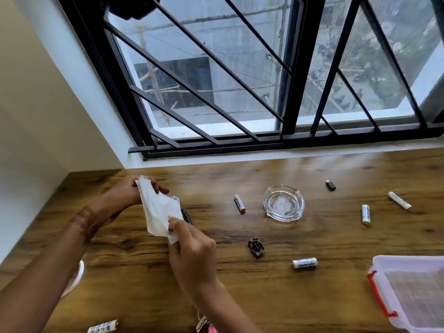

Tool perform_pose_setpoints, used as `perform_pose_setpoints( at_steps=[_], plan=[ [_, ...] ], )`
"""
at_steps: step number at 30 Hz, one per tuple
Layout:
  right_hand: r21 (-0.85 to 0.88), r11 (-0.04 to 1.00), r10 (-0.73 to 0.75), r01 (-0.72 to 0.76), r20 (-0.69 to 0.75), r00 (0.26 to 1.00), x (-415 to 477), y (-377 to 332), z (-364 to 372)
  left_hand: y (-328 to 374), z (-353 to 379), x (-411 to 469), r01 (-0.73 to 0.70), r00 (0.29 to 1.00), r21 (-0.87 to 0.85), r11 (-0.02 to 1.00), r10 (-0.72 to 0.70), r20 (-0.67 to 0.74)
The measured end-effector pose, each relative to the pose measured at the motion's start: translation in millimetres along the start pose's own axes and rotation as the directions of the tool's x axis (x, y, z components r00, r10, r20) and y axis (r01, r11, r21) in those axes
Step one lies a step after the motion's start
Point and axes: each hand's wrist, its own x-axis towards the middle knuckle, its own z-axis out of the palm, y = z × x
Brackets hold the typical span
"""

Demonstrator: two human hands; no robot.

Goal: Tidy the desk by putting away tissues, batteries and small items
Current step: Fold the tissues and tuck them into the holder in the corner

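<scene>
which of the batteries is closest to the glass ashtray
The battery lying just left of the glass ashtray, between it and the tissue. Every other one lies much farther from it.

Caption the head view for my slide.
Left hand and right hand hold a tissue over a desk scattered with batteries, an ashtray and a box.

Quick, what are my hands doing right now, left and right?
Left hand: pinches the top edge of the crumpled white paper tissue.
Right hand: pinches the same tissue's lower corner.
</scene>
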Motion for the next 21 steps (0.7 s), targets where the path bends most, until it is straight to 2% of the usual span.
perform_pose_setpoints(
  at_steps=[5, 11, 16, 19, 21],
  plan=[
    [-0.025, 1.0, 0.017, -0.017, 0.014, 1.0, -2, 7, -4, -7, 7, 3, -0.004, 1.0, -0.047, 0.999, 0.003, -0.009],
    [-0.099, 0.991, 0.094, -0.091, 0.03, 0.995, -11, 24, -14, -6, 24, 9, -0.004, 0.998, -0.09, 0.996, 0.009, 0.054],
    [-0.156, 0.982, 0.119, -0.105, 0.082, 0.99, -28, 36, -16, -15, 32, 9, -0.098, 0.992, -0.08, 0.992, 0.103, 0.07],
    [-0.226, 0.969, 0.123, -0.101, 0.084, 0.989, -34, 39, -16, -19, 35, 7, -0.095, 0.992, -0.116, 0.989, 0.103, 0.065],
    [-0.242, 0.961, 0.161, -0.134, 0.093, 0.983, -35, 38, -17, -20, 36, 4, -0.105, 0.992, -0.072, 0.992, 0.109, 0.065]
  ],
)
